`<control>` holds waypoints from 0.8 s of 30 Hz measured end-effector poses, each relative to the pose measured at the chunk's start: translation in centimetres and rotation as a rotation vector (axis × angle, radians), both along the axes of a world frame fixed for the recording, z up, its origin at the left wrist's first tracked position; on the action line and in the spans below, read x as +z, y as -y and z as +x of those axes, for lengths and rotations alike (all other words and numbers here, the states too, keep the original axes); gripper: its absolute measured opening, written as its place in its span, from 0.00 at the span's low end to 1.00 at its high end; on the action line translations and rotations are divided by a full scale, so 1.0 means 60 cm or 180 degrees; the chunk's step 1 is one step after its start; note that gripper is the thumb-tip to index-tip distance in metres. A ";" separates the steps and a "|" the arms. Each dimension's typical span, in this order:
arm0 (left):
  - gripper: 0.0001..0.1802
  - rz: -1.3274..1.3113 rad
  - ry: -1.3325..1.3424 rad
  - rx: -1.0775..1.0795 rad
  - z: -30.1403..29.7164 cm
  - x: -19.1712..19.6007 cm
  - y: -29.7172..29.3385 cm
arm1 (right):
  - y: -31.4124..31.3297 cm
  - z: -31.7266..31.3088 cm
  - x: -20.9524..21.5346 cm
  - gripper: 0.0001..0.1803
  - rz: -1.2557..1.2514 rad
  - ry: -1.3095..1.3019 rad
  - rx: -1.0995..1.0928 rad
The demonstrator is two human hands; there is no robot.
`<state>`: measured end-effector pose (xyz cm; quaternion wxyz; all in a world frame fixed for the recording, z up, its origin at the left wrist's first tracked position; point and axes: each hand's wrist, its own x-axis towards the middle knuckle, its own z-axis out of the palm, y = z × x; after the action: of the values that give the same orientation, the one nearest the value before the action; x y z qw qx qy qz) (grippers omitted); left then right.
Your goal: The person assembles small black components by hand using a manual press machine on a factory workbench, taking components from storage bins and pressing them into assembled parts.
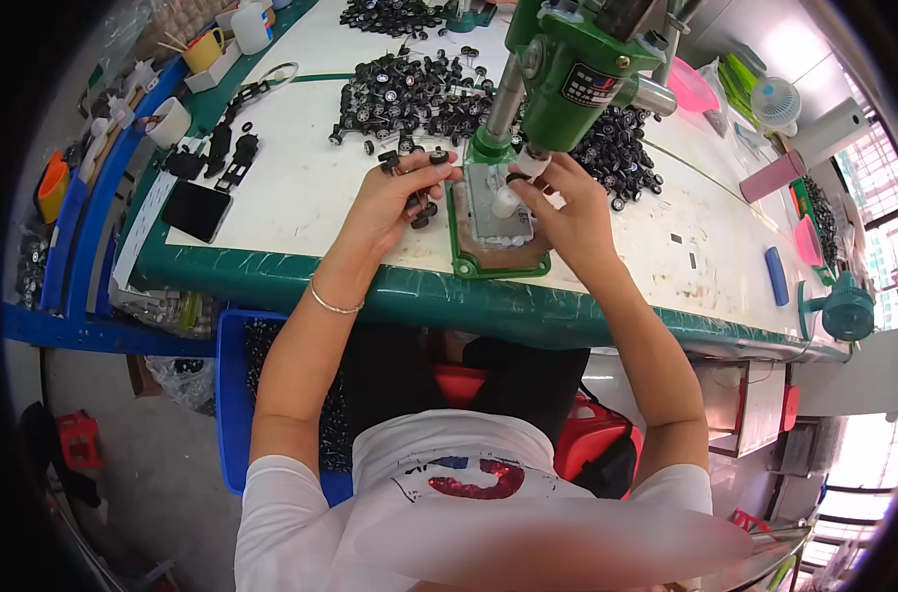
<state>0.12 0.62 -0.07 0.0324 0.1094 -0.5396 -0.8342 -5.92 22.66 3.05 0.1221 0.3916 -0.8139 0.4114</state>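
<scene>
Honestly, keep small round black wheel [518, 179] square under white cylindrical press tip [533, 162], fingertips out to side, would be my advice
Wheel sits upper centre of frame, just above white plastic cylinder [505, 205]
Looks flat, face up; fingers hide any axle, so can't tell long axis
Right hand [575, 212]: pinch nearly closed on wheel
Left hand [382, 205]: half-curled, holding loose black toy-size wheels [424, 214]

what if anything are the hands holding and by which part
Left hand: several black wheels, gripped part hidden. Right hand: at a small black part; whether gripped, and where, can't be told.
</scene>
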 end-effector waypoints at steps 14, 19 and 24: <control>0.08 -0.1244 -0.0417 -0.0064 0.015 0.044 -0.034 | 0.008 0.010 0.026 0.17 0.0362 0.1725 -0.0187; 0.07 -0.1134 -0.0813 -0.0199 0.009 0.039 -0.044 | -0.001 0.001 0.017 0.22 -0.0168 0.2067 0.0054; 0.10 -0.1084 -0.0889 -0.0336 -0.003 0.042 -0.055 | -0.043 -0.017 0.041 0.22 -0.0902 0.1895 -0.0124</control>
<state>-0.06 3.93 2.48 0.0811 -0.0425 -0.6679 -0.7386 -6.91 25.24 5.49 -0.0601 0.2177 -0.7559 0.6145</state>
